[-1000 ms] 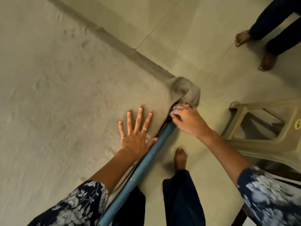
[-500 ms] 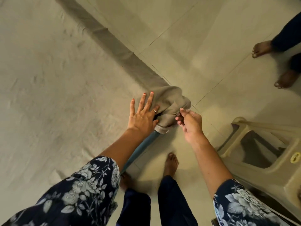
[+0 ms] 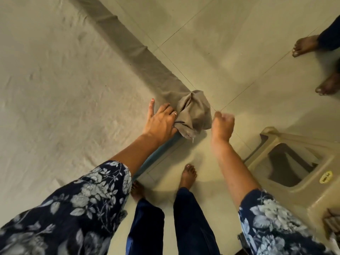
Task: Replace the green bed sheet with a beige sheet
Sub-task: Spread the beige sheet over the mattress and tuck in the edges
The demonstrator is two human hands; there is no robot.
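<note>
bed: covered across the top by the beige sheet (image 3: 64, 89), lightly creased, filling the left half of the view.
floor (image 3: 230, 43): pale tiles with thin joint lines, right of the bed.
side of bed: sheet hanging down the far edge as a darker band (image 3: 132, 39), running to the near corner.
stool (image 3: 294, 162): beige plastic, lower right, standing on the tiles just beside the right forearm.
sleeves: dark blue with white flowers, 1 on each arm, at the bottom of the view.
bed frame (image 3: 158, 153): blue edge showing under the left wrist, uncovered by the sheet there.
corner bunch (image 3: 195, 113): loose sheet gathered into a crumpled knot at the bed corner, between the 2 hands.
left hand (image 3: 161, 122): lying on the sheet at the corner, forefinger straight, other fingers bent into the bunched cloth, ring visible.
right hand (image 3: 222, 124): curled in a fist just beside the bunch; cannot tell whether any cloth is held.
feet: 2 bare below the hands, 2 more at the right edge (image 3: 305, 45).
</note>
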